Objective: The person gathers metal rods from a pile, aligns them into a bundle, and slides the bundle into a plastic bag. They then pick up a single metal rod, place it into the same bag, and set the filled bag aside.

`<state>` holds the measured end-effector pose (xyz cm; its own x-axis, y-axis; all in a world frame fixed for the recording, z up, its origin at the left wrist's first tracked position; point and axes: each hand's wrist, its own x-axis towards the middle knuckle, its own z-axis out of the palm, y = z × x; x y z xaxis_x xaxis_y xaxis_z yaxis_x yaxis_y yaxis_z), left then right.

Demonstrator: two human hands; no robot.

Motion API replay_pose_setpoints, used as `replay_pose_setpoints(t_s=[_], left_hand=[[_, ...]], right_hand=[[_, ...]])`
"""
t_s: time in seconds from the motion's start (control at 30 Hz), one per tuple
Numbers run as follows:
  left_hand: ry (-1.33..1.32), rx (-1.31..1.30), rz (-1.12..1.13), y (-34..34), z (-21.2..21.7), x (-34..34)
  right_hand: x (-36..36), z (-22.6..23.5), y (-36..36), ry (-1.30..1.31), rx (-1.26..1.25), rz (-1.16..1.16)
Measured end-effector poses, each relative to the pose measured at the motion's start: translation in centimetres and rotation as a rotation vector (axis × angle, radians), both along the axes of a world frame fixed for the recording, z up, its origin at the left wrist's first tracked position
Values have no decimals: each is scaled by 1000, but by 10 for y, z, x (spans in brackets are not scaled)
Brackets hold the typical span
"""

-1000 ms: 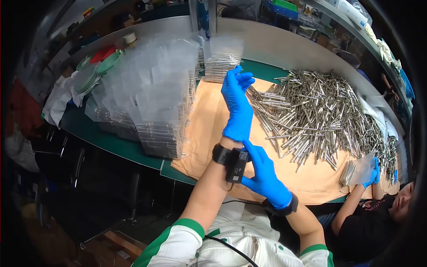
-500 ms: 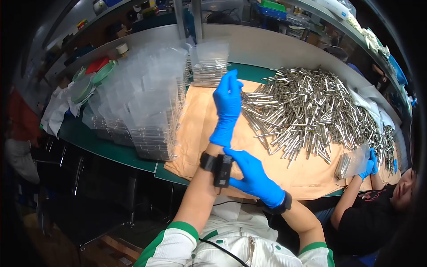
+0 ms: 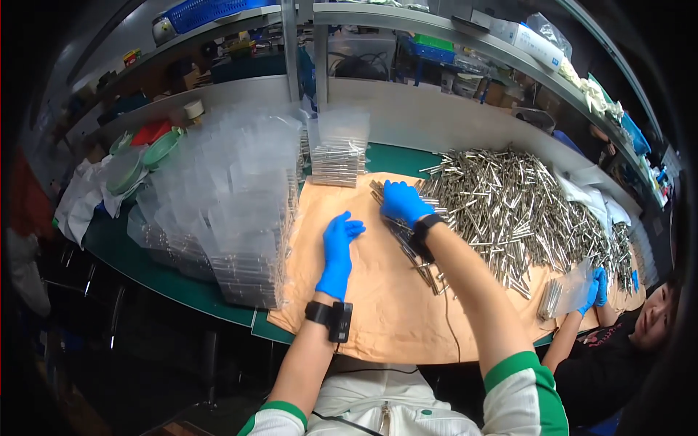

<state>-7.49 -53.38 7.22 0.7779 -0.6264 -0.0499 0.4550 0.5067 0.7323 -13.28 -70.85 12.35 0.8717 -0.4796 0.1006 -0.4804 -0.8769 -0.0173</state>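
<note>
Away from the left hand point(image 3: 338, 245), the right hand point(image 3: 403, 202) had moved to the metal rods point(image 3: 512, 211) right of frame centre, fingers curled; whether it gripped any, I could not tell. Mid-frame, the left hand was loosely spread.

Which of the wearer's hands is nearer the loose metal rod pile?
Right. The right hand is at the left edge of the rod pile; the left hand is apart from it, farther left, above the brown paper.
</note>
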Motion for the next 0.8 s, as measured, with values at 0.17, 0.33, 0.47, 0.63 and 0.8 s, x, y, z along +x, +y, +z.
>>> replay_pose_setpoints(t_s=[0.17, 0.33, 0.47, 0.63, 0.8], left_hand=[[-95, 135, 50, 7, -6, 0], [-93, 127, 11, 0, 1, 1], [-109, 141, -40, 4, -5, 7], [-464, 158, -241, -2, -4, 5], [-1699, 550, -242, -8, 6, -44]], right_hand=[[27, 2, 35, 166, -48, -20], [25, -29, 27, -185, -77, -114], [17, -15, 6, -339, 156, -195], [-19, 15, -46, -233, 98, -19], [-59, 2, -61, -69, -59, 92]])
